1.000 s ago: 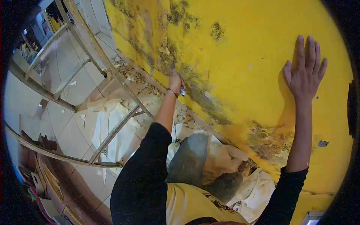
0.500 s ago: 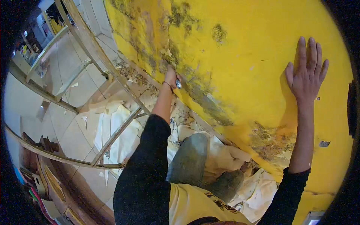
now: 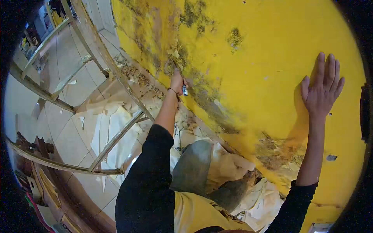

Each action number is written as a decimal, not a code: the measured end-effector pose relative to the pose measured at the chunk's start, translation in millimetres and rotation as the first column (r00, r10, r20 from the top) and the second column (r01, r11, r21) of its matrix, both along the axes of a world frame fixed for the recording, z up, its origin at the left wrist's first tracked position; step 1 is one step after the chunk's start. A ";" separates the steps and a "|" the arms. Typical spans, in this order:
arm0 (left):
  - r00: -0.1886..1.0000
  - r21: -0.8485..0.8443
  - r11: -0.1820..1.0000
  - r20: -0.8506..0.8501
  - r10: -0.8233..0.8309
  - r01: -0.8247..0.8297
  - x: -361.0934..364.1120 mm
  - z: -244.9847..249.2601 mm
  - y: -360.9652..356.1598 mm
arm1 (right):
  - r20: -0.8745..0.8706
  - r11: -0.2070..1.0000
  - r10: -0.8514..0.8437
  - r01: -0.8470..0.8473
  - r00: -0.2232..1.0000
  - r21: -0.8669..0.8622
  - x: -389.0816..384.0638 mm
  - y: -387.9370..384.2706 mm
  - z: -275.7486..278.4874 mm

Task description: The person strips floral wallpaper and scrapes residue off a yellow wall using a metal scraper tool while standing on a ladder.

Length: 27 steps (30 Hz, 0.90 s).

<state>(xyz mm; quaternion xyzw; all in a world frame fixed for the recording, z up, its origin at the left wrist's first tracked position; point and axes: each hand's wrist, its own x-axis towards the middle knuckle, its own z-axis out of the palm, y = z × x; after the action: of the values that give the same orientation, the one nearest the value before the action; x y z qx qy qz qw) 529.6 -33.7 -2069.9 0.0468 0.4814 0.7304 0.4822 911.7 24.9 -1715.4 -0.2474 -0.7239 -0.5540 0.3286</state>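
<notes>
My left hand (image 3: pixel 177 82) is closed around a small hand tool with a shiny silver end (image 3: pixel 185 91). That hand is low against the yellow wall (image 3: pixel 268 46), at a patch where paint is dark, stained and peeling (image 3: pixel 175 54). The tool's working end is hidden by my fingers and the wall. Flat on smoother yellow paint, further right, rests my right hand (image 3: pixel 320 95), its fingers stretched out and nothing in it. A second flaking, brownish patch (image 3: pixel 278 151) lies below and left of it.
A wooden frame with rungs (image 3: pixel 112 70) stands close on the left. Crumpled pale sheets (image 3: pixel 112 132) and paint debris (image 3: pixel 136 75) cover the tiled floor (image 3: pixel 58 128) along the wall. My bent knee (image 3: pixel 192 163) is near the wall. Brown carved wooden furniture (image 3: pixel 50 186) sits lower left.
The camera view has turned slightly, so the wall and right hand appear lower at the right. Both hands keep about the same places on the wall.
</notes>
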 end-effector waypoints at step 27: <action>0.813 0.308 0.945 0.518 -0.266 0.113 216.5 14.7 -27.6 | -0.013 0.996 0.054 -0.055 0.998 -0.071 -2.1 -10.3 -5.3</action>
<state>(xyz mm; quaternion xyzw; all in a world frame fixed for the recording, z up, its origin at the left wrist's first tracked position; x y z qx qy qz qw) 746.1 -61.3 -2055.2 -0.0546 0.2134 0.7176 0.6607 909.7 14.6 -1720.7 -0.2423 -0.7478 -0.5171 0.3386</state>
